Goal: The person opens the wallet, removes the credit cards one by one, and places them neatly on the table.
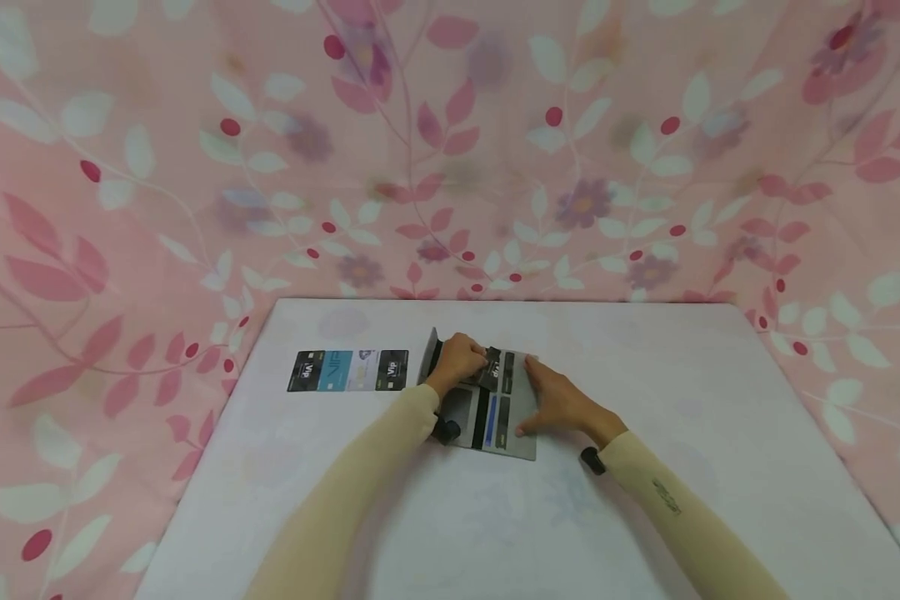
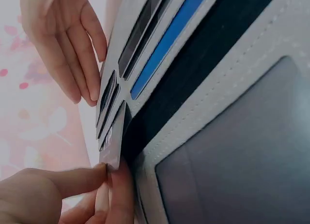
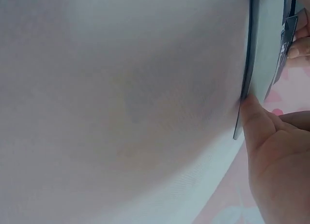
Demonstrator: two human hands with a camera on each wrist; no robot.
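Note:
A grey wallet [image 1: 521, 407] lies unfolded on the table, its left flap tilted up. My left hand [image 1: 459, 364] pinches a dark card [image 2: 114, 139] between thumb and fingers. One end of that card sits in an upper slot of the wallet, and the rest sticks out toward the fold. Lower slots hold other cards, one with a blue edge [image 2: 167, 47]. At the wallet's right edge, my right hand [image 1: 562, 398] spreads its thumb and fingers, touching the edge. Its fingers look nearly straight in the left wrist view. The right wrist view shows its thumb [image 3: 256, 122] against the edge.
Several cards lie side by side in a row left of the wallet, among them a blue card [image 1: 334, 371] and a black card [image 1: 392, 370]. The white table [image 1: 450, 533] ends at a pink floral curtain [image 1: 450, 167] behind it.

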